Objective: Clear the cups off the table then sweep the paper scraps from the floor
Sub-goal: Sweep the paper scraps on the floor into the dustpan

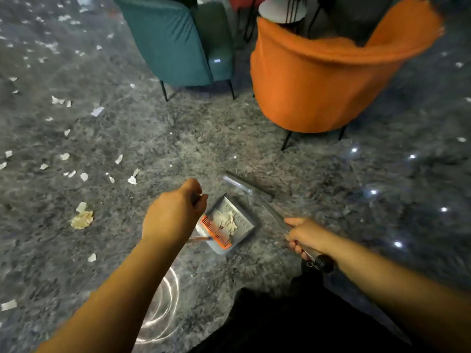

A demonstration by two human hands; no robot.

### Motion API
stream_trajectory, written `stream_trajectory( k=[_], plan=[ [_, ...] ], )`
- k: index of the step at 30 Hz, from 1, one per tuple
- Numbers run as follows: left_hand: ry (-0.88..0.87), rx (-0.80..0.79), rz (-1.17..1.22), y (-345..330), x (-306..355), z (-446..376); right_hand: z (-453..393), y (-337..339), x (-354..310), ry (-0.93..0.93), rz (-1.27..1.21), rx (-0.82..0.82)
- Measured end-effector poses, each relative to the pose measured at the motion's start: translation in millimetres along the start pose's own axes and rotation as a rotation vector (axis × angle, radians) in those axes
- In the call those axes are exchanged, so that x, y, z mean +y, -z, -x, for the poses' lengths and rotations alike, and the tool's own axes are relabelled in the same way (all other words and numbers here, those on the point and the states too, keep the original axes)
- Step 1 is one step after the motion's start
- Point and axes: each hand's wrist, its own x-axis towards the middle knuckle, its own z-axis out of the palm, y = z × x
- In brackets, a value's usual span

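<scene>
- The step in hand is, by my reading, the sweeping — no cups show anywhere in the frame, and the small round table at the top centre looks bare on the part that shows.
- The left hand, at centre, is curled round the thin upright handle of a grey dustpan with an orange comb edge; the pan sits just below it and already holds a small heap of scraps.
- The right hand, at lower right of centre, is clamped on the broom handle, which runs up and left to a blurred head above the pan.
- The paper scraps lie scattered across the grey floor in the left half of the frame, thickest toward the upper left; a crumpled wad lies at the left, well apart from the pan.
- The next move likely calls for carrying pan and broom leftward to the nearest scraps, setting the pan lip flat on the floor and drawing the broom toward it.
- Counted: two chairs — one teal chair, one orange chair — one table, one dustpan, one broom, one wad; loose scraps run to several dozen, too many and too blurred for an exact count.
</scene>
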Motion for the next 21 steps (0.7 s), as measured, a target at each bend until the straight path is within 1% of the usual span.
stream_trajectory(
  k=[4, 13, 17, 21],
  plan=[
    [-0.086, -0.047, 0.0, -16, 46, -23, 3, 40, 23, -0.014, -0.094, 0.076],
    [-0.298, -0.165, 0.009, -68, 170, -75, 9, 147, 58, -0.042, -0.23, 0.173],
    [-0.398, -0.183, -0.02, -94, 234, -102, 6, 204, 73, -0.057, -0.321, 0.236],
    [-0.44, -0.186, -0.017, -117, 297, -128, -2, 263, 88, -0.049, -0.404, 0.231]
  ],
)
